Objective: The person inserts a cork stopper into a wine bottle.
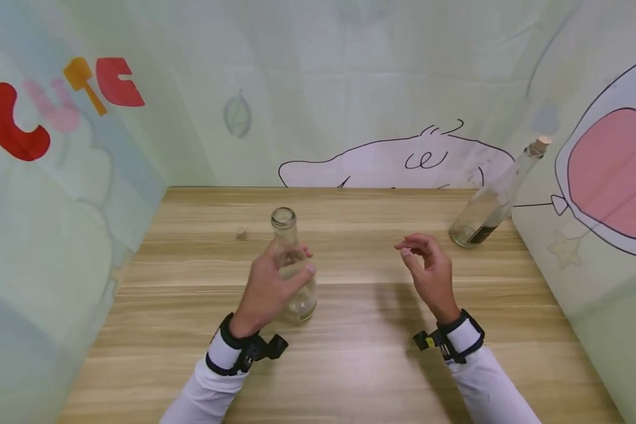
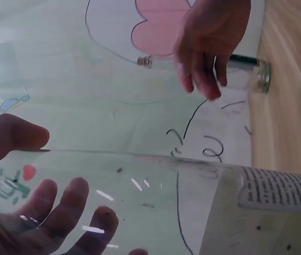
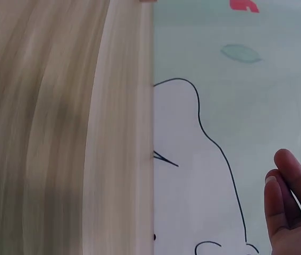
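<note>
My left hand [image 1: 270, 285] grips a clear glass bottle [image 1: 285, 232] around its body, thumb on the near side and fingers wrapped behind. The bottle stands nearly upright, its mouth uncorked. In the left wrist view, the clear wall of this glass bottle [image 2: 150, 196] fills the lower half, with a printed label [image 2: 280, 188] near its base end. To the right, my right hand [image 1: 429, 271] hovers over the table with fingers loosely bent and nothing in them. Nearest to it is a second clear bottle [image 1: 487, 206], with a cork [image 1: 540, 143] in its neck and a dark label.
The wooden table [image 1: 350, 365] meets a printed cloth backdrop [image 1: 339, 106] at the back and both sides. The corked bottle stands near the table's back right corner, close to the cloth.
</note>
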`<state>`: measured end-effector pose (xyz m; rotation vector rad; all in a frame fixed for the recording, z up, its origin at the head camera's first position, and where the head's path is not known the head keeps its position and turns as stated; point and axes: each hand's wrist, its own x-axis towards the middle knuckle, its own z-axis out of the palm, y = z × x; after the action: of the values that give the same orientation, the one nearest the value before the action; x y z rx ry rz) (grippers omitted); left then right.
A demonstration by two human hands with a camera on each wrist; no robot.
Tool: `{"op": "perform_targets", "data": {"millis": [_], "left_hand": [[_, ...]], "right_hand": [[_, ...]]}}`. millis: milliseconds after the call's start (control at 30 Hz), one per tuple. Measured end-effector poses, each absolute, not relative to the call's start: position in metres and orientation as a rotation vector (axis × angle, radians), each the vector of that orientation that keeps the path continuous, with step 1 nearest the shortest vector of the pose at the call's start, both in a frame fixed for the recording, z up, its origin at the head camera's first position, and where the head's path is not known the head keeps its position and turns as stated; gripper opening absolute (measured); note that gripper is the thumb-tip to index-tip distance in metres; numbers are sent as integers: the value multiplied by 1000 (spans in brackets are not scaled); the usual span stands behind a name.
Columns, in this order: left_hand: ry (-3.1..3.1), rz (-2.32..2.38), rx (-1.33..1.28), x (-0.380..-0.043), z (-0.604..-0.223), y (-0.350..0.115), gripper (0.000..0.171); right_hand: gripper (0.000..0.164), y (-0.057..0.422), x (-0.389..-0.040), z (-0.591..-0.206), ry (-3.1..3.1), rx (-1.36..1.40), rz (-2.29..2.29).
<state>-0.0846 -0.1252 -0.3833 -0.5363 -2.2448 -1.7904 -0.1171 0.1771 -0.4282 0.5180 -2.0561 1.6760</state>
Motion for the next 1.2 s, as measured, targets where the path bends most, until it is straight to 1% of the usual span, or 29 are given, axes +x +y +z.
{"op": "perform_targets", "data": {"millis": [100,233,367,633,800,1000,1133,1200], "left_hand": [[-2263,-1806,-651,-82,-388,-109,33],[-2249,-1818,-757,-77,-391,-93,32],[-2293,-1849,-772,-71,-390,-81,29],[-2321,-1966,-781,-60,-399,-66,32],[-2303,-1998,-814,-57,-402,-62,33],[-2309,-1933,-844,-59,-405,-60,34],[-2322,-1914,-856,-59,-406,-59,34],[-2326,-1916,-865,-59,-406,-59,35]], "right_hand": [[22,168,-116,-431,-2070,534,1682],[22,157,-116,-434,-2089,547,1702],[23,145,-116,-437,-2116,576,1725],[25,130,-115,-443,-2142,633,1722],[28,127,-115,-443,-2149,670,1716],[29,124,-119,-445,-2158,711,1696],[32,124,-134,-463,-2214,729,1672],[29,122,-147,-473,-2263,760,1648]]}}
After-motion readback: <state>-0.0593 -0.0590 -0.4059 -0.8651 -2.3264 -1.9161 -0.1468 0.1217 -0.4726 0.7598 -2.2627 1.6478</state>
